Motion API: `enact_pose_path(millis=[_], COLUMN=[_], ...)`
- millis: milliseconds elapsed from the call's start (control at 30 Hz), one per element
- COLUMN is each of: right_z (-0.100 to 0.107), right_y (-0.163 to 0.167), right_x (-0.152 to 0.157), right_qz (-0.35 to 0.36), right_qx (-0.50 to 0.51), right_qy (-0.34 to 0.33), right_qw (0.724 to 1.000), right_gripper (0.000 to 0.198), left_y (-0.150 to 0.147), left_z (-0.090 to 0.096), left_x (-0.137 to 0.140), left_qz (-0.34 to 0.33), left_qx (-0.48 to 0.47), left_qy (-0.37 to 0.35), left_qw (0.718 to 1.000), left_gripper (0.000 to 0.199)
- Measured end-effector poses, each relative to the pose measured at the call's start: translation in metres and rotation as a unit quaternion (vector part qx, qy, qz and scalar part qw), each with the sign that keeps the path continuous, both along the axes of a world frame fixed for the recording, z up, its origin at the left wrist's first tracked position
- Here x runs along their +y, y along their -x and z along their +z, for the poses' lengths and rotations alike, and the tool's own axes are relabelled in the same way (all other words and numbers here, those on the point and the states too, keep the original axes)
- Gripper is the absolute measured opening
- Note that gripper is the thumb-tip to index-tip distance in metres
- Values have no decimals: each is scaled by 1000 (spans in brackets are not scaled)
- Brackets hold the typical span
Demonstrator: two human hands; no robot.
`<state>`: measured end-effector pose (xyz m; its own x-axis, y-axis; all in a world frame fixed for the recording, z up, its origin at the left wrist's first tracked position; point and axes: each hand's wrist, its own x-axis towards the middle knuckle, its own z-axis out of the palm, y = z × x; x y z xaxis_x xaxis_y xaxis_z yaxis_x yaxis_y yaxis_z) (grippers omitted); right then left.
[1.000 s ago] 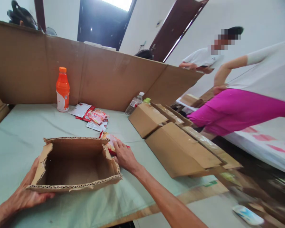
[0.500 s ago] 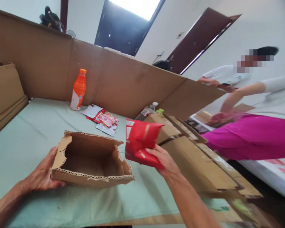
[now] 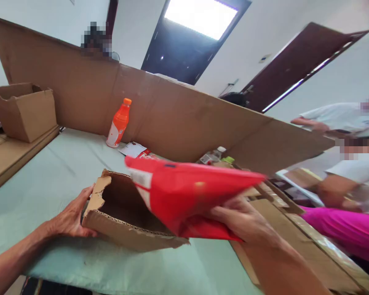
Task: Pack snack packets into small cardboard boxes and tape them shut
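Red glossy plastic packet [image 3: 187, 192] is in my right hand [image 3: 244, 221], pinched at its lower right with the thumb on the near face; the rest of the fingers are hidden behind it, so no clue how they're wrapped. It's pretty blurry, up above the table and to the right of my left hand. From up here it covers the right part of the opening of a small brown cardboard box with ragged torn edges [image 3: 132, 231]. Can't tell if the two are touching.

My left hand [image 3: 72, 217] has hold of that box by its left end, fingers and thumb spread along the side. The opening faces up toward me and it looks dark inside.

Everything's over a pale green tablecloth [image 3: 64, 172]. Just behind the packet, partly blocked by it, there's a little pile of white and red flat pouches [image 3: 133, 149], and near those an orange bottle with an orange cap [image 3: 119, 125] stands by a tall brown cardboard partition [image 3: 184, 114]. A clear plastic bottle with a white cap [image 3: 213, 155] leans farther right, next to something with a light green top [image 3: 228, 159]. Off left, an open brown carton [image 3: 38, 114] sits on flat cardboard [image 3: 3, 166].
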<state>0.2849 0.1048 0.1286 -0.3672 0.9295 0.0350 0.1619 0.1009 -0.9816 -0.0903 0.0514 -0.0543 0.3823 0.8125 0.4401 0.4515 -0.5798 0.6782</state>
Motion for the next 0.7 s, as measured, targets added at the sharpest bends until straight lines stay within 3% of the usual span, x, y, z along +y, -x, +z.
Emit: enact_pose_path(millis=[133,300,400,500,600,633,700], right_z=[37,59,50,25,0,-6,-9], right_y=[29,58,84,107,117,117,113], right_x=[8,18,23,24,19,17,12], right_qz=[162,244,307,377,393,389,379], right_qx=[-215,-416,-472,-499,-571,-588,-587], right_qy=[37,-36,-63,-62,-80,-90,-103], right_qw=[962,875,824,778,716,704,708], right_gripper=[27,11,10,7,16,22,36], left_y=[1,0,0,1,1,1,1], left_z=[-7,-8,-7,-6,-5,-4,-1], left_x=[2,2,1,0,-1,-1,-1], left_qz=[2,-1,-10,-15,-11,-9,-13], left_qx=[-5,-13,-16,-15,-13,-14,-16], left_qy=[15,21,16,11,17,21,27], left_qw=[1000,1000,1000,1000,1000,1000,999], left_gripper=[125,126,117,115,121,122,120])
